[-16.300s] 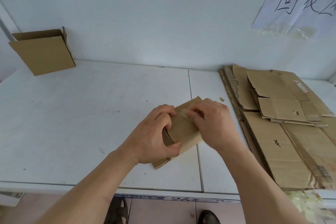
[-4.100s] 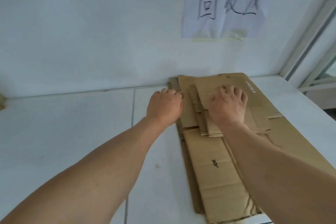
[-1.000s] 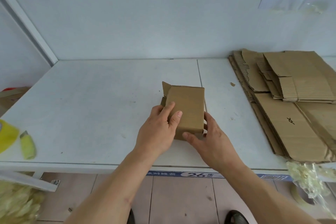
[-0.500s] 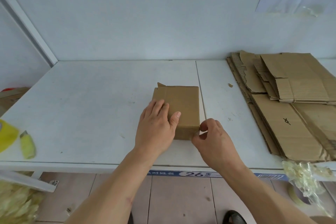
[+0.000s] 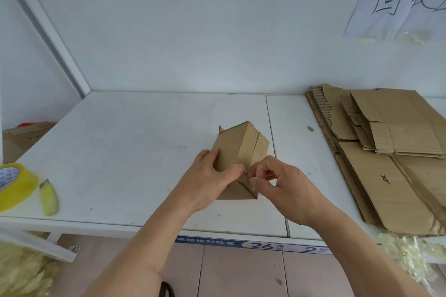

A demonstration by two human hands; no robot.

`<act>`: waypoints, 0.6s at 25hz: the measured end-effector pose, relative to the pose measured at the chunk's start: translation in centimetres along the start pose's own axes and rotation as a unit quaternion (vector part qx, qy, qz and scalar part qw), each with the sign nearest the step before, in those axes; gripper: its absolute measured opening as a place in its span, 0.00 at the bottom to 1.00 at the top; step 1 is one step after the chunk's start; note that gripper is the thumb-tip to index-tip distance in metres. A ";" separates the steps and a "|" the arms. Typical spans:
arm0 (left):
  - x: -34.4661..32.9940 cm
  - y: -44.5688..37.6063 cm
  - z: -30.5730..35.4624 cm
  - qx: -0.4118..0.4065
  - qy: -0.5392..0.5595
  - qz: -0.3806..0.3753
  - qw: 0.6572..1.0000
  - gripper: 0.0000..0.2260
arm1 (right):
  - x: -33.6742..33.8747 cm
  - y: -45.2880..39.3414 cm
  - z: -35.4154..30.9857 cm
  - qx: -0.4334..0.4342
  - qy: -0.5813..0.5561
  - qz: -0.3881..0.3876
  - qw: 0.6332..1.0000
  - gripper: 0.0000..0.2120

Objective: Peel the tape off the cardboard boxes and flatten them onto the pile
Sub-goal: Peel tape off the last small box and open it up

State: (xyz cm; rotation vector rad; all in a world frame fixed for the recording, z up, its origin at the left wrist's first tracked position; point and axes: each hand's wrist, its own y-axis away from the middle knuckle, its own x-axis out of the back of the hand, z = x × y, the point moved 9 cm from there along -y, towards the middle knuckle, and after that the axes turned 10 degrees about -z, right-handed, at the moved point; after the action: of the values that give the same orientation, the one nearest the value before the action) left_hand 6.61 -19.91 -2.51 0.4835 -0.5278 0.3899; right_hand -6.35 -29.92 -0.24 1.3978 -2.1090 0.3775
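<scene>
A white table [image 5: 135, 152] stands against a pale wall, with a seam running front to back through its top. Near the middle of the table, just left of that seam, a small cardboard box [image 5: 237, 149] is tipped up on one edge so that a corner ridge points upward. The left hand [image 5: 207, 181] grips the box's left face, fingers behind it and the thumb pressed across the front. The right hand [image 5: 284, 188] is curled at the box's near lower corner, thumb and forefinger pinching a small clear end of tape [image 5: 248, 182] there.

To the right, a pile of flattened cardboard [image 5: 386, 164] lies along the table's right side, reaching to its front edge; one sheet bears a small black handwritten mark. A tiny scrap of cardboard [image 5: 310, 129] lies between the box and the pile.

At the table's left front corner sit a roll of yellow tape [image 5: 17, 185] and, just beside it, a yellow-green utility knife [image 5: 49, 198]. Crumpled clear tape [image 5: 410, 255] hangs below the right front edge.

A paper sign [image 5: 400, 0] on the wall at upper right shows large handwritten characters, "回收" being readable before the frame cuts it off. A blue strip label [image 5: 248, 245] on the table's front edge carries Chinese characters too blurred to read surely, and the number "26".
</scene>
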 end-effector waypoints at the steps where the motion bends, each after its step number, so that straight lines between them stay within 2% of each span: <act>1: 0.0 0.3 0.0 0.005 0.037 -0.010 0.999 0.39 | 0.2 -0.3 -0.2 -0.001 -0.036 0.001 0.999 0.09; 4: -0.7 0.6 -0.3 0.007 0.145 -0.069 0.987 0.22 | 0.5 -1.2 -0.5 0.012 -0.177 -0.005 0.984 0.07; 6: -0.8 0.9 -0.7 0.008 0.165 -0.087 0.982 0.16 | 0.6 -1.8 -0.3 0.006 -0.203 -0.007 0.979 0.08; 8: -0.4 1.0 -1.1 0.016 0.173 -0.091 0.981 0.13 | 1.1 -2.4 0.5 -0.015 -0.200 0.029 0.979 0.12; 10: 0.1 1.0 -1.7 0.023 0.178 -0.081 0.980 0.11 | 1.4 -2.8 0.5 -0.021 -0.141 0.064 0.988 0.12; 11: 0.6 0.9 -2.0 0.021 0.177 -0.062 0.982 0.14 | 1.1 -2.9 -0.2 -0.004 -0.077 0.065 0.995 0.11; 14: 1.6 0.6 -1.9 -0.025 0.166 0.013 0.986 0.18 | -0.7 -2.8 -2.7 0.075 0.091 0.046 0.992 0.07; 15: 1.6 0.6 -1.7 -0.042 0.160 0.025 0.986 0.18 | -1.0 -2.7 -3.0 0.084 0.118 0.038 0.989 0.10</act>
State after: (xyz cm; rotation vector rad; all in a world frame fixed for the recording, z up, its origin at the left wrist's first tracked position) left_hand 8.25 -18.18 -2.77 0.3177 -0.2433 0.4807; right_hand -2.66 -28.72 1.30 1.2964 -1.9746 0.7308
